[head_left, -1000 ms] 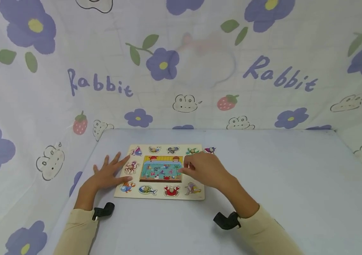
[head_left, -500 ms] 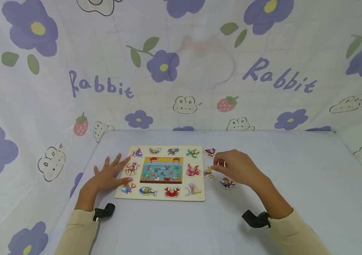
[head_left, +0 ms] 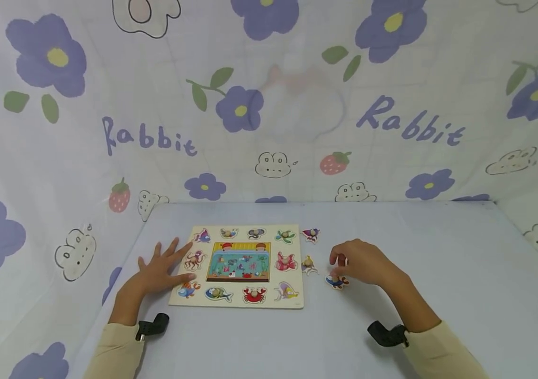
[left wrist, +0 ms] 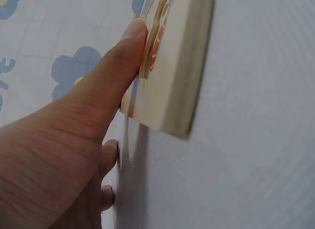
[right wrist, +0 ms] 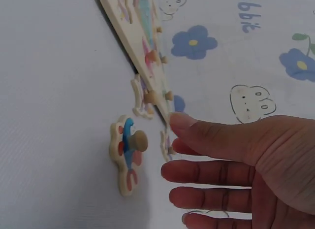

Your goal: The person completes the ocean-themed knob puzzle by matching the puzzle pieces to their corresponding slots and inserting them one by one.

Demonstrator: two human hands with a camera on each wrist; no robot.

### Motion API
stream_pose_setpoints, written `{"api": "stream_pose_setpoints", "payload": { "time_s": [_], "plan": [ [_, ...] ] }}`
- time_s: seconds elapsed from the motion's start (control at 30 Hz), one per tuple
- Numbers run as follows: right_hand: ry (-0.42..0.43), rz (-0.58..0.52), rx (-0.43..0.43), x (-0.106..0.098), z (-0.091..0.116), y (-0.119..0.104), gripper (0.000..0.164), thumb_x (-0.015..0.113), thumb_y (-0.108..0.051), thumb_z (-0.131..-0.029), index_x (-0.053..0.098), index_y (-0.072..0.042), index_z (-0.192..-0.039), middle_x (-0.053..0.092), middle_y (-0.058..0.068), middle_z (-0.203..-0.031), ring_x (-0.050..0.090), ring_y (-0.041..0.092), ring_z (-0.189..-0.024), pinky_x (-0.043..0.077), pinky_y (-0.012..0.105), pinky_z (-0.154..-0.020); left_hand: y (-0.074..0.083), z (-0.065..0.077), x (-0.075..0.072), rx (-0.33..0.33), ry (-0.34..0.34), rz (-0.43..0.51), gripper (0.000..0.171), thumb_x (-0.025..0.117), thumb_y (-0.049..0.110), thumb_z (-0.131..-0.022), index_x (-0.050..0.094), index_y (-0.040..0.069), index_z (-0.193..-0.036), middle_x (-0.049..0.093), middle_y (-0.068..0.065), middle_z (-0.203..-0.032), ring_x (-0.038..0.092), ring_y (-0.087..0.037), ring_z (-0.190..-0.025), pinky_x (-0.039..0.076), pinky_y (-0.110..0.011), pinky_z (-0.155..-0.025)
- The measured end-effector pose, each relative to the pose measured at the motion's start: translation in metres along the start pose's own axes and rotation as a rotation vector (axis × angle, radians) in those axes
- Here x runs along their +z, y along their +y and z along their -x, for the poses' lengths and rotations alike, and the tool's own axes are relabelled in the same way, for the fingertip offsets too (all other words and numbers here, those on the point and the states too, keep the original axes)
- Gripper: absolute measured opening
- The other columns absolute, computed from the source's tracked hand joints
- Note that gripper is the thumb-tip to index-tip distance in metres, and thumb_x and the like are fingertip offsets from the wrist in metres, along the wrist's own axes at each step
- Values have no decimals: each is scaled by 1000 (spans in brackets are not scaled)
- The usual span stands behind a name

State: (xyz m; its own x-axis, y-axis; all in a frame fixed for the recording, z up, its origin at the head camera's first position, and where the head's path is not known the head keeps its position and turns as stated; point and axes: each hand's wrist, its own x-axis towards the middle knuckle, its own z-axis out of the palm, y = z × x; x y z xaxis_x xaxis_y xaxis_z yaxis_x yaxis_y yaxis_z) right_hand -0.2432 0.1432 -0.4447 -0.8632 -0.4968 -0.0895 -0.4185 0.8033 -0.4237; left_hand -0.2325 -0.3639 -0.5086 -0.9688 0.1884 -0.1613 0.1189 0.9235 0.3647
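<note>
A wooden knob puzzle board [head_left: 238, 301] with sea animals round an aquarium picture lies on the table. My left hand [head_left: 155, 272] rests spread at its left edge, thumb on the board's face; the thumb [left wrist: 110, 66] shows on the edge in the left wrist view. My right hand [head_left: 364, 263] hovers over a loose blue-and-orange sea-animal piece [head_left: 337, 282]. In the right wrist view its fingers [right wrist: 211, 172] are apart from that piece's round knob [right wrist: 138, 140] and hold nothing. A pink knobbed piece [head_left: 286, 261] sits in the board's right side.
Two more loose pieces lie by the board's right edge: a purple fish-like one [head_left: 311, 235] and a yellowish one [head_left: 309, 264]. A patterned cloth [head_left: 297, 158] hangs behind the white table [head_left: 439, 273].
My right hand has moved right, off the board, past the yellowish piece to above the blue-and-orange one. The pink piece and loose pieces are uncovered. My left hand stays put.
</note>
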Motion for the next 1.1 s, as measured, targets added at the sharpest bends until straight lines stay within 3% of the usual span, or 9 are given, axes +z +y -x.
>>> {"api": "stream_pose_setpoints", "payload": {
  "time_s": [0.33,0.6,1.1],
  "plan": [
    [-55,1,-18,7,-1,4,10,82,-19,-86,72,-17,-86,60,-6,-70,53,11,-63,44,30,-56,2,3,-1,-5,12,-1,97,67,68,-86,27,24,-162,9,-21,-168,-7,-59,-148,-9,-86,-101],
    [-83,16,-33,9,0,5,17,86,-18,-81,69,-18,-81,58,-7,-71,51,11,-68,43,29,-59,0,2,1,-5,14,0,97,67,68,-85,27,25,-162,9,-20,-169,-7,-58,-148,-10,-85,-101],
    [-87,5,-61,11,-1,4,18,85,-17,-83,67,-18,-79,57,-6,-69,50,11,-67,43,28,-58,-1,2,1,1,6,2,95,65,68,-87,26,24,-162,7,-20,-169,-8,-58,-148,-10,-85,-102]
  ]
}}
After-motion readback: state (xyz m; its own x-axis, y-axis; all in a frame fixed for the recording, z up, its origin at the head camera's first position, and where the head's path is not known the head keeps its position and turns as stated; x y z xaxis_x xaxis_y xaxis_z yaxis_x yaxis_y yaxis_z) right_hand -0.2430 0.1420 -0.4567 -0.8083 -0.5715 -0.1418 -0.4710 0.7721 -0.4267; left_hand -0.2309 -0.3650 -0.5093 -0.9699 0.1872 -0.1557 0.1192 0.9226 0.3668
